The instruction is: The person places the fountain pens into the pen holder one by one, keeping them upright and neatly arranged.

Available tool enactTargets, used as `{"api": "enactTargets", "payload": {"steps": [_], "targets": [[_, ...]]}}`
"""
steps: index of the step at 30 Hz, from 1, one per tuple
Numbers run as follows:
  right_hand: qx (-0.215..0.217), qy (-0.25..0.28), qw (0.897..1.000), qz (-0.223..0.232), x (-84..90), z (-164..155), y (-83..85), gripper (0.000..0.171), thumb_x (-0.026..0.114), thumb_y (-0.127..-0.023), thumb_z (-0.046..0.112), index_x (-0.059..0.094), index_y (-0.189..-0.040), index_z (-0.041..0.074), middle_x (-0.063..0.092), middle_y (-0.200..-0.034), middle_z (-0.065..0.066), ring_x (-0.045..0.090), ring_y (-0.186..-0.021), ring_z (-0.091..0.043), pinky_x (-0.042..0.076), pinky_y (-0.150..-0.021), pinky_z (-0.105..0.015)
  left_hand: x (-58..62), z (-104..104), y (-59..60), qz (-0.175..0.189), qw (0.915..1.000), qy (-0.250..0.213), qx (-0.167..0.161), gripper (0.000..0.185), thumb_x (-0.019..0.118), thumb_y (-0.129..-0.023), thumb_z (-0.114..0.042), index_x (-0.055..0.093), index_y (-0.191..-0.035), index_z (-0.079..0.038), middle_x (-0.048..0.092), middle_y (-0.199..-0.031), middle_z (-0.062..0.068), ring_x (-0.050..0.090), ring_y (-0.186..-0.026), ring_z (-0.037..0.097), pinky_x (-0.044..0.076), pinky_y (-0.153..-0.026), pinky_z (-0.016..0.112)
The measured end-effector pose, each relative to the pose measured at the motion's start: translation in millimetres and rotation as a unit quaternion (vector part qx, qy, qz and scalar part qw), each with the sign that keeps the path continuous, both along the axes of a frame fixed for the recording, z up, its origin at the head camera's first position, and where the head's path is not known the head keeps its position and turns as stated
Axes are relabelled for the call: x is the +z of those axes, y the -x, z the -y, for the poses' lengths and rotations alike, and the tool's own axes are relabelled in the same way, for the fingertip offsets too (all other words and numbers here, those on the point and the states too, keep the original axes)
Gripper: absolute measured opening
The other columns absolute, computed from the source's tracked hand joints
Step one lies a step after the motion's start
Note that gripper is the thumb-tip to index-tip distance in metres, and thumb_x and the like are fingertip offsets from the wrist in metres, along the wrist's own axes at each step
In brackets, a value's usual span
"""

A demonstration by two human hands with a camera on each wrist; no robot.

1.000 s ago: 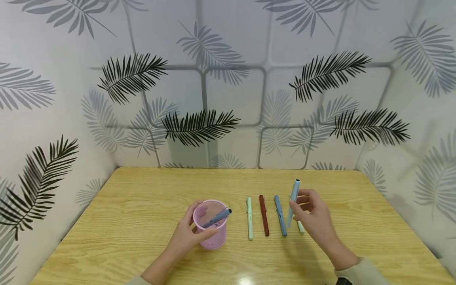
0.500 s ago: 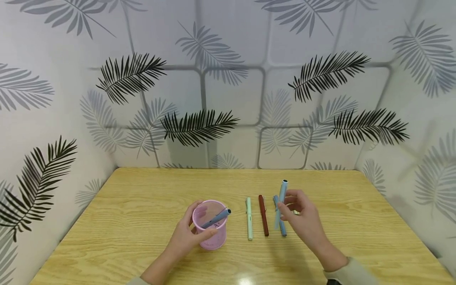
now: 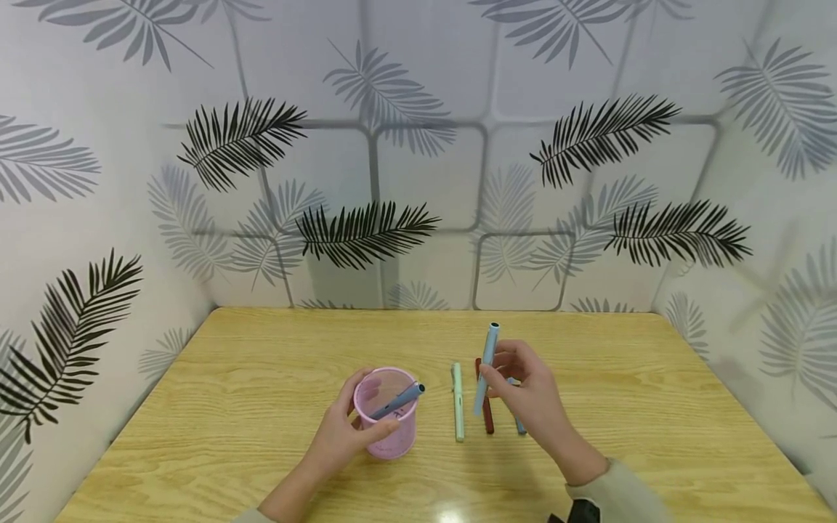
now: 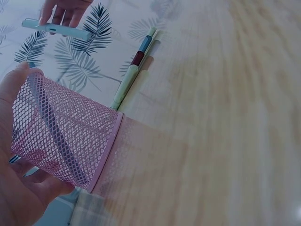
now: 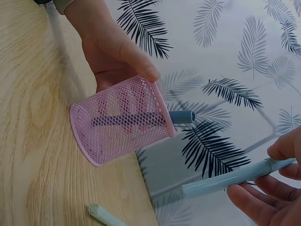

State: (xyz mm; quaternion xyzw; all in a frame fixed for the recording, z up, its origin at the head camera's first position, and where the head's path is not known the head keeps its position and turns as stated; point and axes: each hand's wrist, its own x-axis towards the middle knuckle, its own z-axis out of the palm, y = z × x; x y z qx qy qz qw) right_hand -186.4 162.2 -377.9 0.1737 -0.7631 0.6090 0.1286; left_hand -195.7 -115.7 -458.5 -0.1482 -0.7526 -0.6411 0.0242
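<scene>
My left hand [image 3: 343, 428] grips a pink mesh pen cup [image 3: 394, 444] that stands on the table. Inside it leans a dark blue pen [image 3: 400, 399], its end sticking out above the rim. To the right, my right hand [image 3: 532, 399] pinches a light blue pen [image 3: 486, 367] between thumb and fingers. That pen is nearly upright and held above the table, in front of a dark red pen [image 3: 488, 423] in the head view. The right wrist view shows the lower end of the light blue pen [image 5: 211, 182] apart from the cup.
Between the cup and my right hand lies a light green pen [image 3: 459, 407]. A blue pen [image 3: 520, 426] is partly hidden by the right hand. Past these in the left wrist view, another light green pen [image 4: 151, 31] shows. A leaf-patterned backdrop [image 3: 431, 174] borders the wooden table [image 3: 261, 378].
My right hand has moved left with the light blue pen, passing over the blue pen to the red one. The left hand and the cup have stayed in place.
</scene>
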Motion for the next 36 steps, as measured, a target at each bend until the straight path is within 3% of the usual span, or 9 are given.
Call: {"api": "enactTargets", "payload": {"steps": [6, 12, 19, 26, 31, 36], "targets": [[0.003, 0.005, 1.000, 0.003, 22.1, 18, -6.9, 0.025, 0.061, -0.087, -0.003, 0.052, -0.111, -0.006, 0.057, -0.090, -0.021, 0.060, -0.075, -0.036, 0.056, -0.061, -0.035, 1.0, 0, -0.5, 0.000, 0.9999, 0.009, 0.005, 0.081, 0.082, -0.071, -0.021, 0.036, -0.138, -0.027, 0.045, -0.134, 0.005, 0.046, -0.121, 0.030, 0.045, -0.092, 0.043], [0.011, 0.011, 1.000, 0.018, 30.5, 31, -4.7, 0.026, 0.059, -0.088, -0.004, 0.051, -0.112, -0.006, 0.056, -0.092, -0.021, 0.059, -0.079, -0.040, 0.056, -0.062, -0.039, 0.4, 0, 0.6, -0.005, 1.0000, 0.003, 0.000, 0.082, 0.081, -0.072, -0.020, 0.035, -0.139, -0.024, 0.044, -0.135, 0.008, 0.044, -0.122, 0.032, 0.045, -0.092, 0.043], [0.024, 0.031, 0.999, 0.004, 28.4, 44, 6.1, 0.027, 0.060, -0.087, -0.004, 0.052, -0.113, -0.005, 0.057, -0.091, -0.022, 0.059, -0.076, -0.037, 0.054, -0.063, -0.045, 1.0, 1, 0.7, 0.001, 1.0000, 0.000, -0.003, 0.080, 0.081, -0.073, -0.019, 0.036, -0.138, -0.026, 0.044, -0.134, 0.007, 0.044, -0.122, 0.029, 0.045, -0.092, 0.042], [0.025, 0.054, 0.998, -0.005, 13.1, 52, 25.9, 0.028, 0.063, -0.088, 0.006, 0.053, -0.114, 0.001, 0.058, -0.094, -0.018, 0.059, -0.078, -0.036, 0.055, -0.063, -0.045, 1.6, 1, 0.1, 0.001, 1.0000, -0.005, -0.007, 0.080, 0.080, -0.074, -0.018, 0.035, -0.139, -0.027, 0.043, -0.136, 0.006, 0.043, -0.122, 0.028, 0.044, -0.094, 0.045], [0.024, 0.056, 0.998, 0.001, 11.8, 56, 29.1, 0.029, 0.064, -0.088, 0.012, 0.054, -0.114, 0.005, 0.057, -0.095, -0.016, 0.059, -0.079, -0.034, 0.056, -0.064, -0.040, 1.2, 1, 0.5, 0.000, 0.9999, -0.007, -0.012, 0.080, 0.080, -0.075, -0.018, 0.033, -0.140, -0.027, 0.043, -0.136, 0.006, 0.043, -0.123, 0.029, 0.043, -0.094, 0.046], [0.025, 0.067, 0.997, 0.011, 20.9, 63, 24.8, 0.029, 0.062, -0.089, 0.003, 0.052, -0.115, -0.001, 0.056, -0.095, -0.018, 0.058, -0.080, -0.036, 0.055, -0.065, -0.043, 2.2, 1, 0.4, 0.007, 0.9999, -0.004, -0.011, 0.080, 0.079, -0.075, -0.015, 0.033, -0.139, -0.028, 0.043, -0.137, 0.007, 0.042, -0.123, 0.029, 0.041, -0.095, 0.048]]}}
